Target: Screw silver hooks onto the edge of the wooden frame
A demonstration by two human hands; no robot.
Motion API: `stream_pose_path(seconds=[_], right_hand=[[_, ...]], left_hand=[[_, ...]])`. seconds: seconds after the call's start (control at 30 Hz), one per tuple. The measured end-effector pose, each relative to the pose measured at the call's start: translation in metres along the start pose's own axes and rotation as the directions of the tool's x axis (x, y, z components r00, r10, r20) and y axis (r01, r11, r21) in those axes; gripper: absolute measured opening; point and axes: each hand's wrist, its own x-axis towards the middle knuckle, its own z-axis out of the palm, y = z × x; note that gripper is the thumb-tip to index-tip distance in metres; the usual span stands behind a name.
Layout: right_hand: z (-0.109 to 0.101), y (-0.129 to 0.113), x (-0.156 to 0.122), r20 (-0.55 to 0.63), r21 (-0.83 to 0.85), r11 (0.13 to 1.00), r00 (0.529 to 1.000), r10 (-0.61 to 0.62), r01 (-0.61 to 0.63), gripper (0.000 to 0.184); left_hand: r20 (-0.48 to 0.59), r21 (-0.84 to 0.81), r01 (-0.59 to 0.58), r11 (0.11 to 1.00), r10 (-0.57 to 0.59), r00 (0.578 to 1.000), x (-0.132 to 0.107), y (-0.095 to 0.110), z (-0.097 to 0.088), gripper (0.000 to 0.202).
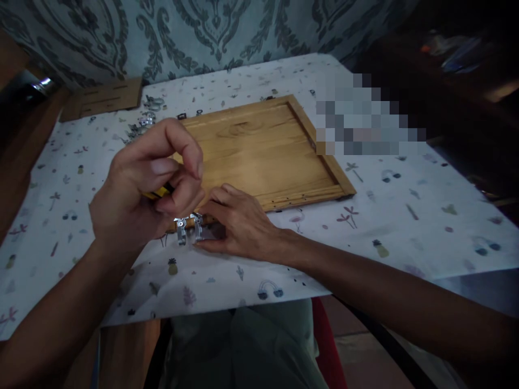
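My left hand (148,183) is raised over the left end of the wooden panel, fingers curled around a yellow-and-black tool handle (159,192). The rest of that tool is hidden by the hand. At the panel's near edge, my right hand (239,221) pinches a silver metal bracket (198,228), thumb below and fingers above on the wood. A second metal bracket (181,231) sits just left of it, under my left hand. The framed wooden panel (251,146) lies flat, with small dark holes along its near edge.
The table (344,243) has a white patterned cover. Loose metal pieces (141,124) lie behind my left hand, near a brown cardboard piece (103,100) at the back left. A patterned wall covering (219,32) stands behind the table. A blurred-out patch covers the right side.
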Motion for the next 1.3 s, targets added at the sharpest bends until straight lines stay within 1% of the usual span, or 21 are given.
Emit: stream_pose_path(seconds=[0.1,0.17,0.23,0.37,0.5,0.57,0.63,0.7,0.9,1.03,1.2,1.3], right_hand=[[-0.002,-0.002,0.001,0.006,-0.012,1.000,1.000,0.005,-0.005,0.050],[-0.002,-0.002,0.001,0.005,-0.012,1.000,1.000,0.001,-0.001,0.048],[-0.001,-0.002,0.000,-0.003,-0.012,1.000,1.000,-0.006,0.006,0.049],[0.000,0.000,0.000,-0.013,-0.008,1.000,1.000,-0.007,0.007,0.051],[0.001,0.000,0.000,-0.001,0.000,1.000,1.000,-0.012,0.012,0.052],[0.001,0.000,0.000,-0.003,-0.007,1.000,1.000,-0.007,0.007,0.052],[0.001,0.000,0.000,-0.003,-0.016,1.000,1.000,-0.004,0.004,0.052],[0.000,0.000,0.000,0.004,-0.020,1.000,1.000,-0.005,0.005,0.053],[-0.001,-0.001,0.001,0.007,-0.023,1.000,1.000,0.004,-0.004,0.050],[0.000,0.000,0.001,-0.005,-0.023,1.000,1.000,-0.009,0.009,0.051],[0.000,0.000,0.000,-0.001,-0.014,1.000,1.000,-0.001,0.001,0.052],[0.000,-0.001,0.000,-0.002,-0.009,1.000,1.000,-0.001,0.001,0.053]], left_hand=[[0.017,-0.040,-0.132,0.990,0.132,0.991,-0.002,0.003,-0.007,0.022],[-0.025,-0.036,-0.170,0.985,0.169,0.985,-0.004,0.007,-0.011,0.027],[-0.082,-0.007,-0.158,0.987,0.157,0.984,-0.006,0.010,-0.014,0.031],[-0.050,-0.021,-0.141,0.990,0.140,0.989,-0.005,0.010,-0.013,0.030],[-0.086,-0.040,-0.172,0.984,0.169,0.982,-0.003,0.004,-0.009,0.029],[-0.150,-0.069,-0.174,0.982,0.162,0.975,-0.002,0.003,-0.006,0.029],[-0.229,-0.082,-0.151,0.985,0.128,0.965,-0.002,0.002,-0.003,0.031],[-0.274,-0.076,-0.122,0.990,0.097,0.957,-0.002,0.003,0.000,0.033],[-0.223,0.005,-0.025,1.000,0.025,0.975,-0.006,0.004,0.003,0.029],[-0.197,-0.002,-0.048,0.999,0.047,0.979,-0.007,0.002,0.004,0.022],[-0.243,-0.039,-0.068,0.997,0.056,0.968,-0.006,-0.001,0.005,0.022],[-0.250,-0.047,-0.081,0.996,0.067,0.966,-0.006,-0.001,0.005,0.022]])
